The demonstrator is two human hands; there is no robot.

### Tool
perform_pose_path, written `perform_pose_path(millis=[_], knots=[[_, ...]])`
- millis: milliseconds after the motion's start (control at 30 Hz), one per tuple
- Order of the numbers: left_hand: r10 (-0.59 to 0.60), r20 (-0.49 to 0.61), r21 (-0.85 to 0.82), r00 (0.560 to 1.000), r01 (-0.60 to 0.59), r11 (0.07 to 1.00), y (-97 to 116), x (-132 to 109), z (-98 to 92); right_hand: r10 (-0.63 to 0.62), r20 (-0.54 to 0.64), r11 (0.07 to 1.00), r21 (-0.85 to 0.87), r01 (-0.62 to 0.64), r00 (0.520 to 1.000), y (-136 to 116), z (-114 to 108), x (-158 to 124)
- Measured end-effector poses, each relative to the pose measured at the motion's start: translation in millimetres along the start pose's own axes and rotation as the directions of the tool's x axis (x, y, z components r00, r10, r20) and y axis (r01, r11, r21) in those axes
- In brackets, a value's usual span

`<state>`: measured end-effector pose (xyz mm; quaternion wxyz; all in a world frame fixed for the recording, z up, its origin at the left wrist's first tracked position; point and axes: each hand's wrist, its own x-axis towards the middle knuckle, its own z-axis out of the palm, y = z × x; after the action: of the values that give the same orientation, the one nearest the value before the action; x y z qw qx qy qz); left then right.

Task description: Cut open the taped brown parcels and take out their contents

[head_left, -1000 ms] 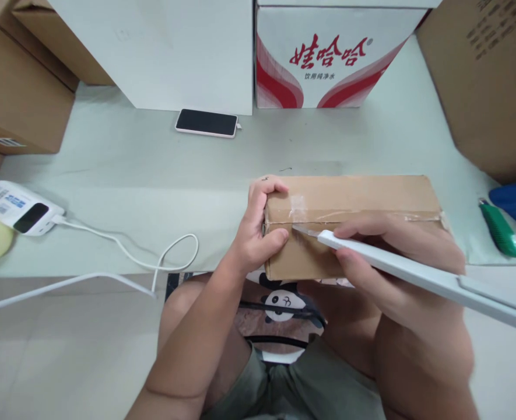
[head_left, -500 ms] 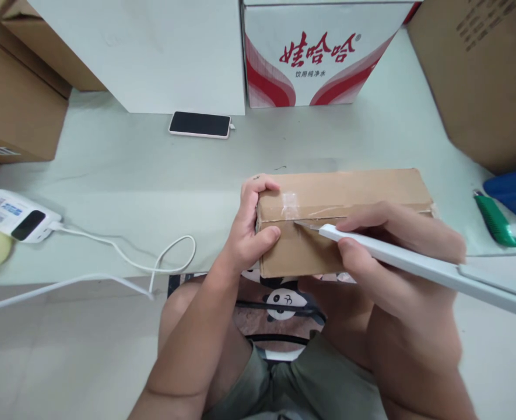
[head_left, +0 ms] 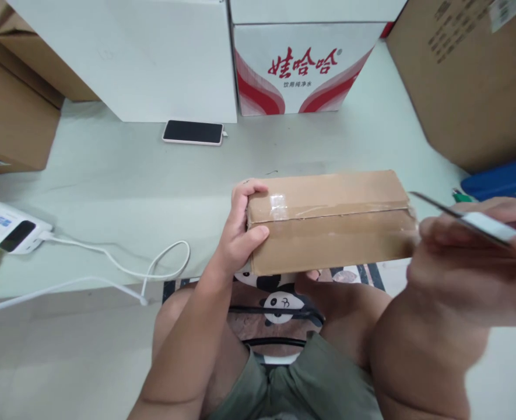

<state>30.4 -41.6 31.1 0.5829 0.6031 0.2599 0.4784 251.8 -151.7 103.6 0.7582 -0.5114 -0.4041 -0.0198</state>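
Note:
A long brown cardboard box [head_left: 327,224], sealed with clear tape along its top seam, lies at the near edge of the pale table [head_left: 122,181]. My left hand [head_left: 238,233] grips the box's left end, fingers over the top and thumb on the front face. My right hand [head_left: 459,262], blurred by motion, is just past the box's right end and is closed on a white utility knife [head_left: 471,219] whose blade points left, clear of the box.
A phone [head_left: 193,132] lies face up behind the box. White boxes [head_left: 126,58], a red-printed carton [head_left: 301,64] and brown cartons [head_left: 463,81] line the back and sides. A white charger [head_left: 8,227] with a looping cable [head_left: 153,268] lies at left. A blue object [head_left: 502,181] sits at right.
My right hand has drawn the knife along the taped seam from the left part of the box to beyond its right end. The left hand kept its grip.

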Motion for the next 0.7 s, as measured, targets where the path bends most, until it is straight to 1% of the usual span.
perform_pose_path(millis=[33,67,100,233,333,467,567,633,700], knots=[[-0.017,-0.008,-0.019,1.000,0.017,1.000,1.1,-0.4,0.2,0.022,-0.070,0.999,0.045,-0.019,0.997,5.3,-6.4,5.5],[-0.036,-0.012,-0.041,0.999,0.036,0.999,2.3,-0.7,0.3,0.056,-0.106,0.996,0.078,-0.048,0.993,9.6,-12.2,10.3],[-0.053,-0.011,-0.065,0.999,0.052,0.996,3.4,-0.9,0.4,0.097,-0.114,0.992,0.093,-0.087,0.989,12.9,-17.2,14.1],[-0.097,-0.015,-0.142,0.995,0.094,0.985,7.5,2.2,2.1,0.219,-0.074,0.973,0.097,-0.211,0.973,19.6,-26.6,20.4],[-0.121,-0.071,-0.183,0.990,0.106,0.977,10.7,6.0,6.2,0.225,-0.051,0.967,0.133,-0.216,0.973,22.8,-28.8,22.0],[-0.136,-0.106,-0.192,0.985,0.114,0.975,13.9,8.3,12.1,0.228,0.045,0.953,0.196,-0.232,0.973,23.7,-30.6,23.7],[-0.126,-0.102,-0.208,0.987,0.102,0.973,13.5,8.3,13.5,0.222,0.177,0.948,0.193,-0.255,0.959,18.3,-29.5,21.7],[-0.104,-0.089,-0.232,0.991,0.081,0.969,11.8,8.1,12.9,0.219,0.271,0.958,0.124,-0.260,0.937,12.4,-28.2,18.9],[-0.091,-0.070,-0.224,0.993,0.073,0.972,9.7,7.9,11.8,0.243,0.338,0.966,0.005,-0.260,0.909,6.6,-27.0,16.3]])
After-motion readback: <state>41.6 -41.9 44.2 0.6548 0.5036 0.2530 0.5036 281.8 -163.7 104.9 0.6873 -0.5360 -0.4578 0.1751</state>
